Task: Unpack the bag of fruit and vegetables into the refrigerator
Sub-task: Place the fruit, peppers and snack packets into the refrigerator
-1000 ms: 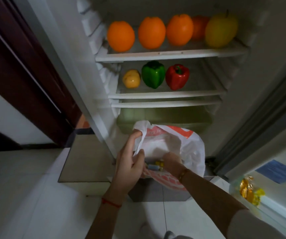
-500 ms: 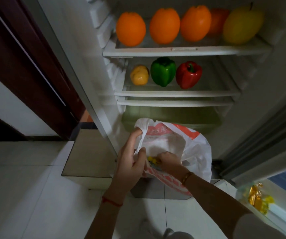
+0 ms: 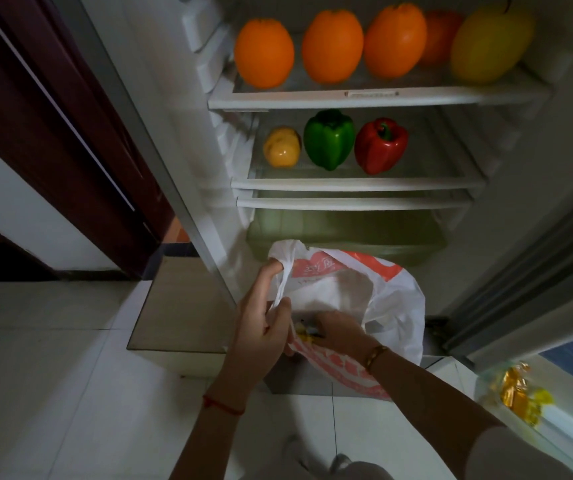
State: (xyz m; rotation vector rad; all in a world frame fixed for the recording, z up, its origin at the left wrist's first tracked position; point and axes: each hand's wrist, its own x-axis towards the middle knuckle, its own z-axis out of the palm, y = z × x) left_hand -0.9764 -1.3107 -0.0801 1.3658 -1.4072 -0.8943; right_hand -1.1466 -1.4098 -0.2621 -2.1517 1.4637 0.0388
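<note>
A white and orange plastic bag hangs in front of the open refrigerator. My left hand grips the bag's handle and holds its mouth open. My right hand is inside the bag, its fingers hidden around something yellow that I cannot identify. On the top shelf sit several oranges and a yellow fruit. The shelf below holds a small yellow vegetable, a green pepper and a red pepper.
A greenish crisper drawer lies under the shelves. The fridge door stands open at the right, with a yellow-gold packet in its rack. A dark wooden door is at the left. White tiles cover the floor.
The view has shifted closer to the fridge. My right hand has dug a little further into the bag; my left hand keeps its grip on the handle.
</note>
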